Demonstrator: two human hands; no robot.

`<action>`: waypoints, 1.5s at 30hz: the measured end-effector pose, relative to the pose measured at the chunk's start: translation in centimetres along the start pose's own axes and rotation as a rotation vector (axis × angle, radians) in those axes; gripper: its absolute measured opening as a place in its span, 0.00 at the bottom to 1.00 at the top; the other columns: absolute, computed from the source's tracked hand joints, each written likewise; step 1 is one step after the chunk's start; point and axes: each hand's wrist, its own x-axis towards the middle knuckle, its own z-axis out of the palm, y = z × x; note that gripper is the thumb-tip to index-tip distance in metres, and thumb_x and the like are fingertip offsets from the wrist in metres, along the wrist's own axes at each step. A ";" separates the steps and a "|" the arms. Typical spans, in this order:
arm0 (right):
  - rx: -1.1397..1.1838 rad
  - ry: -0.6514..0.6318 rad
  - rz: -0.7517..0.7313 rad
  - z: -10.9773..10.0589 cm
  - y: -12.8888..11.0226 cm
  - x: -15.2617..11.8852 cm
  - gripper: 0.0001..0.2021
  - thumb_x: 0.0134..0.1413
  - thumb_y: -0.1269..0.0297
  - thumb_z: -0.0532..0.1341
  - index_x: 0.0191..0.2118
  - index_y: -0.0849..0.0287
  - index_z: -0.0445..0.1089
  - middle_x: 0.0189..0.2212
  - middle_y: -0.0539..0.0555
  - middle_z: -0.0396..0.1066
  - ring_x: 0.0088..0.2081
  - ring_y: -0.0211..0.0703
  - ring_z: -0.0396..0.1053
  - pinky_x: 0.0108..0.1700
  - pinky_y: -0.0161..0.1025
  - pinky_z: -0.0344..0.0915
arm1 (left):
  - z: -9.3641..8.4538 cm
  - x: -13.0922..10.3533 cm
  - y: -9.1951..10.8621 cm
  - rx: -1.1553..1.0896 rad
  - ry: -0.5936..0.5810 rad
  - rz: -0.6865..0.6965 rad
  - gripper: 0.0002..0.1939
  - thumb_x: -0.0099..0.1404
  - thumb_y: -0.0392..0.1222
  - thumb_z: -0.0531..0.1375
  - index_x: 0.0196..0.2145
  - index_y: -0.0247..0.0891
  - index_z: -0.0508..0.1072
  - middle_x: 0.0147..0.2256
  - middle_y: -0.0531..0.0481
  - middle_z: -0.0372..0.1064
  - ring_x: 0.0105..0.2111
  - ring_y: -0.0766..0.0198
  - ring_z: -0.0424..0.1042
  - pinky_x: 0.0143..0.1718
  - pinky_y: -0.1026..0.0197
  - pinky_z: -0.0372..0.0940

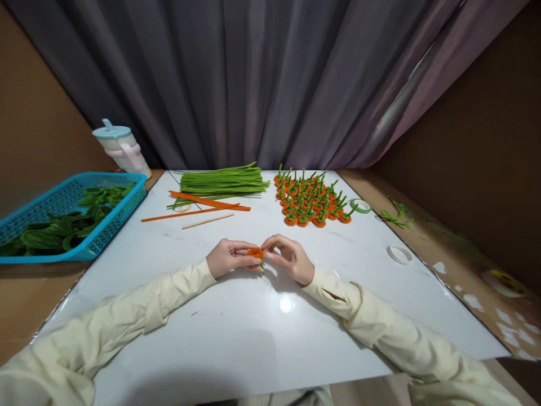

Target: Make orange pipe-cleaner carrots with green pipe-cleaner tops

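My left hand [230, 257] pinches a small orange pipe-cleaner flower [255, 253] between thumb and fingers, just above the tabletop. A short green stem [262, 267] sticks out below it. From the other side, the thumb and forefinger of my right hand [291, 259] close on the flower's right edge; exactly what those fingertips grip is too small to see. Beyond my hands stands a group of similar orange flowers [310, 197] with green stems pointing up. Orange pipe cleaners [211, 201] and a thin wooden stick [208, 221] lie to the left.
Behind the orange strips is a bundle of green pipe cleaners [222, 181]. A blue basket [95, 242] of green leaf shapes and a lidded tumbler [127, 149] stand at the left. Green tape [360, 206], a white tape roll [399, 254] and white scraps [473, 302] lie right.
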 end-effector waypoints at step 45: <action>-0.506 0.059 -0.297 0.5 -0.5 0.0 0.09 0.53 0.61 0.59 0.40 0.58 0.64 0.35 0.57 0.67 0.38 0.45 0.64 0.41 0.45 0.62 | -0.9 0.7 -0.5 -0.070 -0.154 0.005 0.21 0.50 0.40 0.66 0.42 0.32 0.69 0.39 0.40 0.73 0.39 0.57 0.73 0.44 0.57 0.65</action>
